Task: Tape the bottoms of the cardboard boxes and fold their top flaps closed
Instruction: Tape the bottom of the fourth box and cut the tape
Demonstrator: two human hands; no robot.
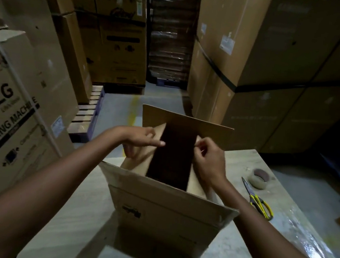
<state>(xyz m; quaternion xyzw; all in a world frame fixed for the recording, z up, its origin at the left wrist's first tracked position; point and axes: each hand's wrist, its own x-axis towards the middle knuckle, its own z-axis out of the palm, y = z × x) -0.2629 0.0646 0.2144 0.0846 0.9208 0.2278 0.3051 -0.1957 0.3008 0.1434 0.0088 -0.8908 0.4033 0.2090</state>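
Cardboard side flaps lean half inward over the dark opening, so closing the top looks begun but unfinished; the far and near flaps stand open, and the bottom is hidden. The left hand (140, 138) holds the left flap (140, 157), forefinger straight, other fingers curled over its edge. The right hand (210, 161), fingers bent close, pinches the right flap (195, 187). The box (166, 213) stands on the table (69, 223); tape (258, 179) and scissors (259, 200) lie to its right.
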